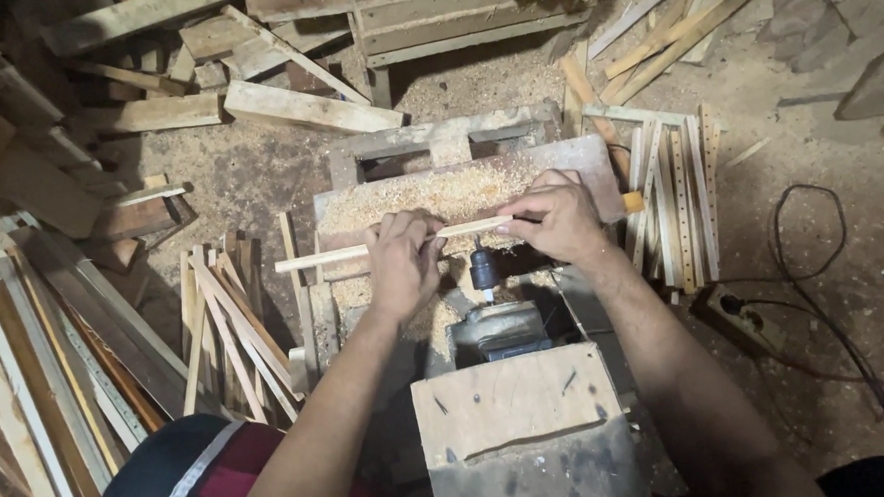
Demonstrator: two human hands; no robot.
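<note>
With the left hand (402,262) and right hand (558,219) both clamped on the wooden strip (392,244), the work called for holding it level against the drill bit (484,270).

Two hands (402,262) on one wooden strip (392,244); one drill chuck (483,268); one black cable (818,285); countless offcuts

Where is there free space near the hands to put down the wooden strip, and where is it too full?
Bare floor lies right of the drilled slats, toward the black cable, and behind the sawdust-covered table, before the loose boards. The wooden box top is also free. Crowded: the strip pile beside the left hand, and around the drill chuck.
</note>
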